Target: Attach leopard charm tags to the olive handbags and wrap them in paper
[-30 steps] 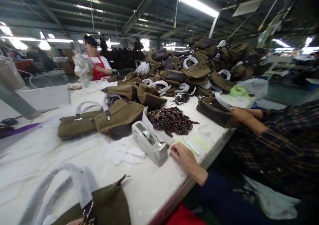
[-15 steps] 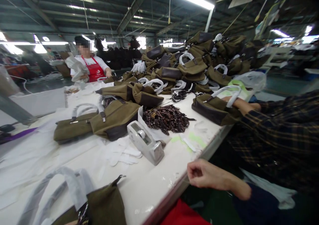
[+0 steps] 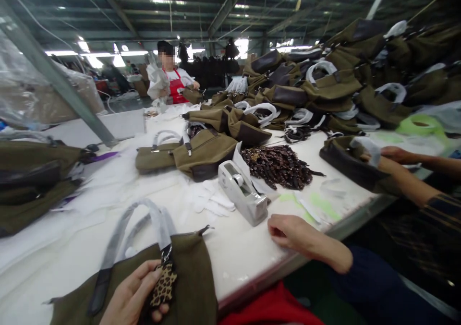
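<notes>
My left hand pinches a leopard-print tag that hangs from a clip at a handle of an olive-green handbag. The bag lies before me, its handles wrapped in whitish film. My right hand is held curled by the table's front edge, just beside a grey tape dispenser; whatever its fingers hold, if anything, is hidden. Left of the dispenser lie some white paper pieces. Behind it spreads a pile of dark and leopard-print tags.
More olive handbags lie mid-table, with a tall heap of them at the back right. At right, a co-worker's hands handle another bag. A person in a red apron stands at the far side. Other bags sit at left.
The view has swung right to left, bringing bags at the left edge into sight. My left hand has come into view on the leopard-print tag. My right hand is now closer to the dispenser.
</notes>
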### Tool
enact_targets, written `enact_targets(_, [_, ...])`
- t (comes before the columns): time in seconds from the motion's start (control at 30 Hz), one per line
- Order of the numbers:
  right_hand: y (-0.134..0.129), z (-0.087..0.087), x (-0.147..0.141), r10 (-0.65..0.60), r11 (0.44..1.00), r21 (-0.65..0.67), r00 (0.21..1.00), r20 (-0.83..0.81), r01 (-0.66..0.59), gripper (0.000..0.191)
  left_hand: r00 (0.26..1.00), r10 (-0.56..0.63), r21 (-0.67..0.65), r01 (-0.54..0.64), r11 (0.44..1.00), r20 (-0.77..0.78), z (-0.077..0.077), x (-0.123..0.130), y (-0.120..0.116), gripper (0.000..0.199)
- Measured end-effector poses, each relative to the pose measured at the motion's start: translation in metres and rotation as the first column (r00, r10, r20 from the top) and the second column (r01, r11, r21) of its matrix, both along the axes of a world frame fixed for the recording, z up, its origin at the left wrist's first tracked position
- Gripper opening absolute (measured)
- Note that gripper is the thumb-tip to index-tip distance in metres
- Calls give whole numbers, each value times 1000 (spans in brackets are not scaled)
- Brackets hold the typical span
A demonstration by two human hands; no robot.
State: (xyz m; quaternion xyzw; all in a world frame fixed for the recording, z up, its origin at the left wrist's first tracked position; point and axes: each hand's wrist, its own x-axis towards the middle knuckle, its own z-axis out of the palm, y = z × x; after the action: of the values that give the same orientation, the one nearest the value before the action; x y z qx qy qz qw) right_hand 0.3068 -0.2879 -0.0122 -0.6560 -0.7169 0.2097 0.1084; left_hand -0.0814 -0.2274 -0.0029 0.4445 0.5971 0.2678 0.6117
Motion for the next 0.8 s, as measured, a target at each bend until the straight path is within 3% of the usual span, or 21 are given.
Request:
enact_targets(0.17, [-4,0,-15,48,991,113,977,208,-73,12,1000,-8,26,8,1000,-3,6,0,1,49])
enact_targets(0.3, [1,0,-69,188,956,187,960,207,-228,11,998,-53,-16,53,998,17,0,-5,4,55])
enact_targets(0.5, [19,1,-136,333,906,99,837,435,-412,21,993,-112,29,111,993,37,-7,-13,5,49])
enact_targets(0.67, [31,-5,-146,353,869,115,764,540,-482,21,990,-124,55,121,991,68,-7,-13,3,41])
enact_targets(0.73, [37,-10,-140,370,869,115,786,496,-481,21,988,-124,56,119,991,87,-7,-13,3,40])
enact_targets(0.8, [44,-14,-131,353,901,112,860,369,-418,19,987,-126,65,120,991,104,-7,-14,3,39])
